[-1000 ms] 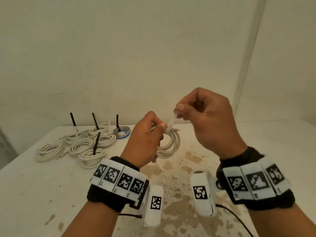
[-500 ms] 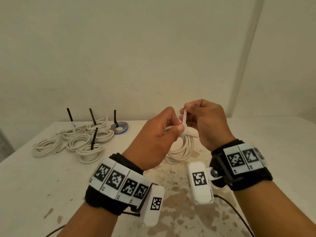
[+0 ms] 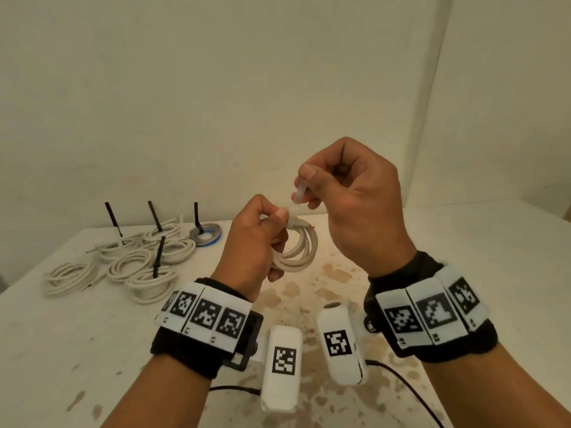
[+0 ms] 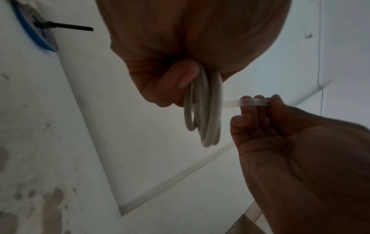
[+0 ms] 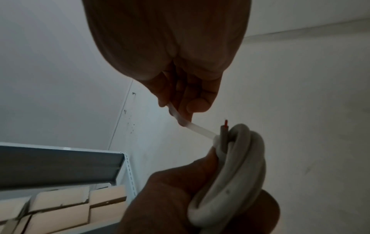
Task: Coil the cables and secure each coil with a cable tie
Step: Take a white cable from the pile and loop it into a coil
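Observation:
A coil of white cable (image 3: pixel 301 249) hangs in the air above the stained table, gripped near its top by my left hand (image 3: pixel 258 239). A translucent white cable tie (image 3: pixel 297 202) is wrapped round the coil's top, and its tail rises up and to the right. My right hand (image 3: pixel 346 193) pinches that tail between thumb and fingers, just above the left hand. The coil (image 4: pixel 206 110) hangs below the left fingers in the left wrist view, with the tie (image 4: pixel 240 102) stretched across to the right hand. A red-cored cable end (image 5: pixel 225 128) sticks up beside the tie (image 5: pixel 197 130).
Several tied white coils (image 3: pixel 148 267) with upright black tie tails lie at the table's back left, beside a grey-blue coil (image 3: pixel 205 234). Brown stains mark the white table (image 3: pixel 333 291). Walls stand close behind and to the right. A shelf with boxes (image 5: pixel 60 202) shows in the right wrist view.
The right hand has risen with the tie's tail, away from the left hand. Half a second ago both hands were close together and lower.

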